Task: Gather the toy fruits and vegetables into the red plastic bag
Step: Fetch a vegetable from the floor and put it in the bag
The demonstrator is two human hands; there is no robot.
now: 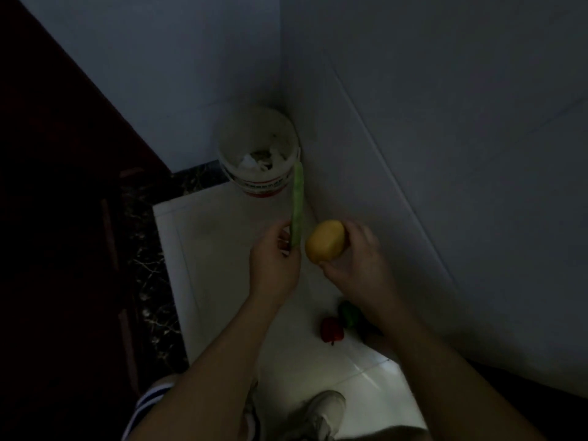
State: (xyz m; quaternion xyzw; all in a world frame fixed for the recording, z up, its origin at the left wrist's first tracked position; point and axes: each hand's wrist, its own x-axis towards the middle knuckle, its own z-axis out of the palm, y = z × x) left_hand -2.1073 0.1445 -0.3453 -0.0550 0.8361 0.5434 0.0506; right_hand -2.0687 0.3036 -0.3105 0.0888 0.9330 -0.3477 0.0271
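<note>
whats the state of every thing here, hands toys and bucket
left hand, grips the lower end of the long green toy
long green toy, held upright off the floor
right hand, holds the yellow toy
yellow toy, lifted off the floor
red toy pepper, on the floor, untouched
green toy pepper, on the floor beside the red one, untouched
white bucket, standing in the corner, no lid, scraps inside

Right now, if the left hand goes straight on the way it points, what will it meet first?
Probably the white bucket in the corner. The left hand points toward it, and the tip of the long green toy vegetable it holds would arrive first. Depth is unclear, so it might pass above.
</note>
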